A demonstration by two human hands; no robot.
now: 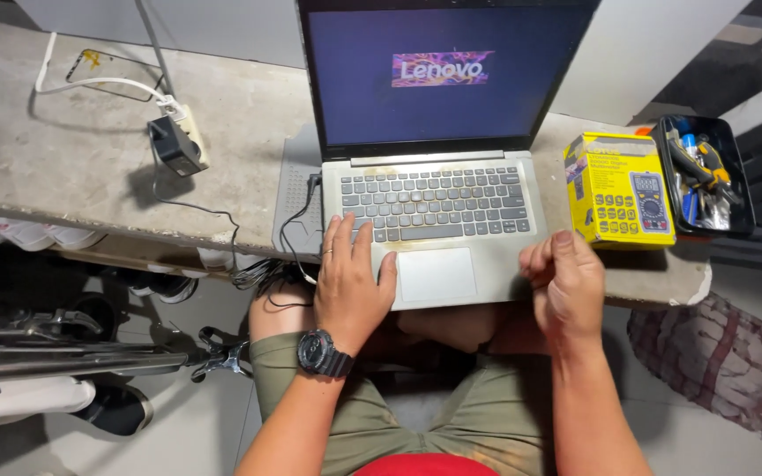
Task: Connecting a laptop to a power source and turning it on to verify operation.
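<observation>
A silver laptop [451, 220] stands open on a worn grey bench [90, 150], its screen [438, 75] dark blue with a logo in the middle. My left hand [350, 282], with a black watch on its wrist, lies flat on the palm rest, fingers reaching the lower left keys of the keyboard [438, 203]. Beside the touchpad [437, 274], my right hand [566, 282] hovers over the laptop's right front corner, fingers curled into a loose fist with nothing in it.
A yellow boxed multimeter [619, 189] lies right of the laptop, next to a black tray of tools [705, 172]. A white power strip with a black adapter [178, 141] and cables sit to the left. Shoes and metal parts lie under the bench.
</observation>
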